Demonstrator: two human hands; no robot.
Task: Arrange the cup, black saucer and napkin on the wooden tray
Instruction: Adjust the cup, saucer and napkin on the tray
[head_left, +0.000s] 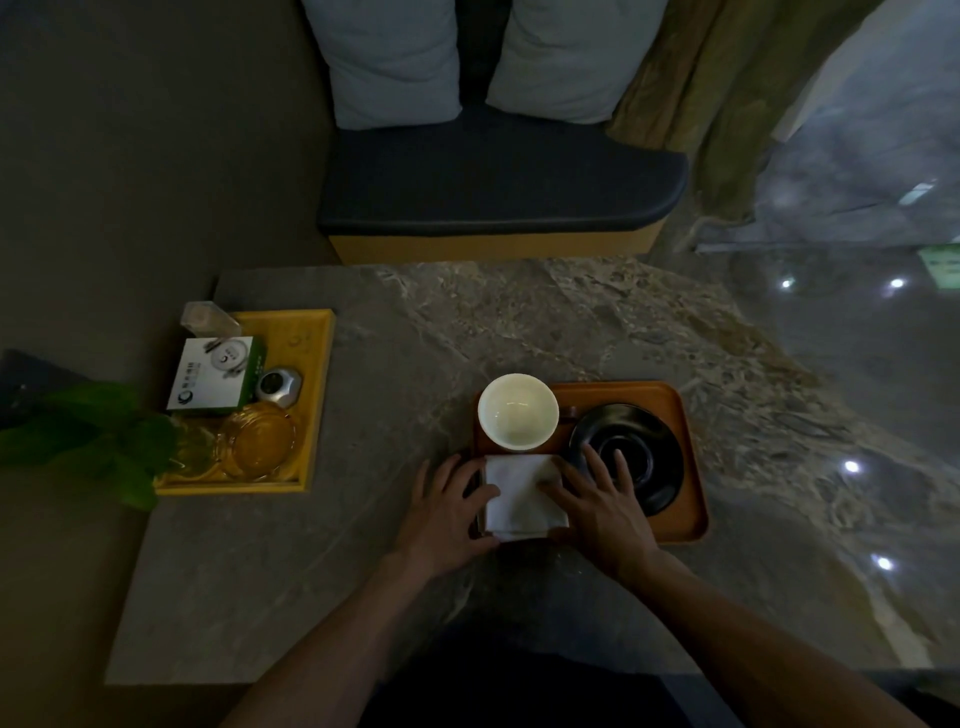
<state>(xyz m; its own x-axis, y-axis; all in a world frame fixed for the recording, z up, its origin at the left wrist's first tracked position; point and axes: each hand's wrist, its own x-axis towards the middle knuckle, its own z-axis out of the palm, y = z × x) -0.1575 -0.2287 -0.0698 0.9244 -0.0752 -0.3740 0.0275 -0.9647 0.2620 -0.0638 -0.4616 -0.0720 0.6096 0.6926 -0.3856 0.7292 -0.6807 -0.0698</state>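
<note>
Bare forearms and hands (524, 512), no sleeves, dark clothing below.

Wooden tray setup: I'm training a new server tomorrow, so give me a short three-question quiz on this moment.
1. True or false: the white cup sits on the black saucer.
2. Which item do both hands touch? A) cup B) napkin C) saucer
3. Fill in: on the wooden tray, the saucer lies to the ____ of the cup.

Key:
1. False; the cup stands beside the saucer at the tray's far-left corner.
2. B; the left hand and right hand rest flat on the folded white napkin, though the right fingers also reach over the saucer's edge.
3. right
</note>
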